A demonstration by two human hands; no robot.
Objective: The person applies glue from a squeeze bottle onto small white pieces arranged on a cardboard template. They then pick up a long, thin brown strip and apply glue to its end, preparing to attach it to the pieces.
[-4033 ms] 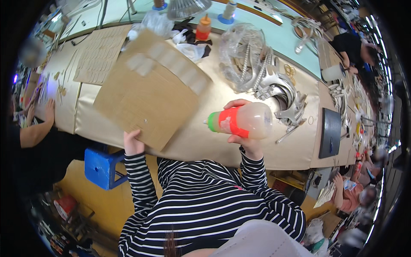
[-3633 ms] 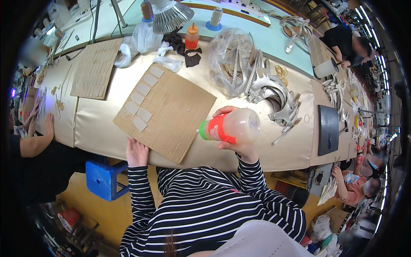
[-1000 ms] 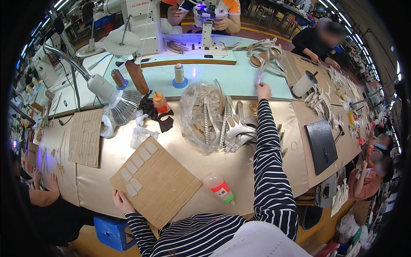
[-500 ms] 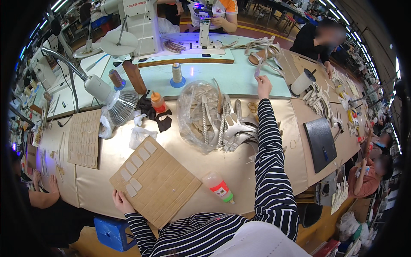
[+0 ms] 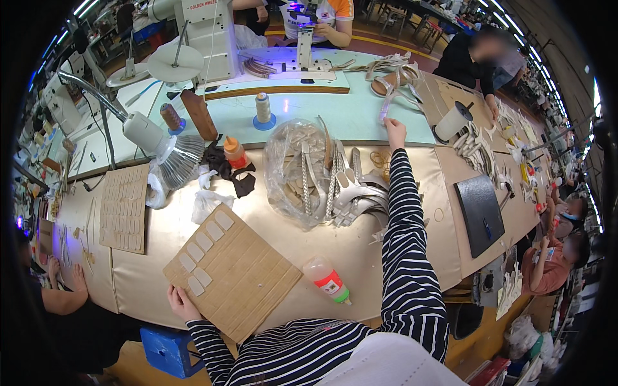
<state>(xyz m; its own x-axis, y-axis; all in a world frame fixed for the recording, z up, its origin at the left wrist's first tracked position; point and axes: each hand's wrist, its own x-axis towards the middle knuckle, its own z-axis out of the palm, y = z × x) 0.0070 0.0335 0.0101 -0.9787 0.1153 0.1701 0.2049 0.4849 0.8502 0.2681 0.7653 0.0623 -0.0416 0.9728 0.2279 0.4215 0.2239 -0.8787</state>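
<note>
My left hand [image 5: 183, 305] grips the left edge of a brown cardboard sheet [image 5: 251, 276], its thumb on top. Several pale, round-ended pieces [image 5: 204, 241] lie in rows along the sheet's left side. Stretched far forward over the pale green table, my right hand [image 5: 395, 134] pinches the lower end of a thin, pale strip [image 5: 384, 112]. Just beyond it are a tan sole-shaped piece [image 5: 390, 82] and a heap of light straps [image 5: 402, 63]. Right of the cardboard lies a squeeze bottle [image 5: 327, 280] with a red label and green contents.
A clear plastic bag [image 5: 277, 168] of straps sits mid-table, beside loose cut straps [image 5: 357, 196]. A lamp [image 5: 175, 161], an orange-capped bottle [image 5: 234, 154] and thread spools [image 5: 263, 113] stand at left. A black board [image 5: 479, 215] lies right. Co-workers sit around.
The whole view has shifted slightly. My right hand stays in nearly the same place with the strip, and my left hand keeps its hold on the cardboard.
</note>
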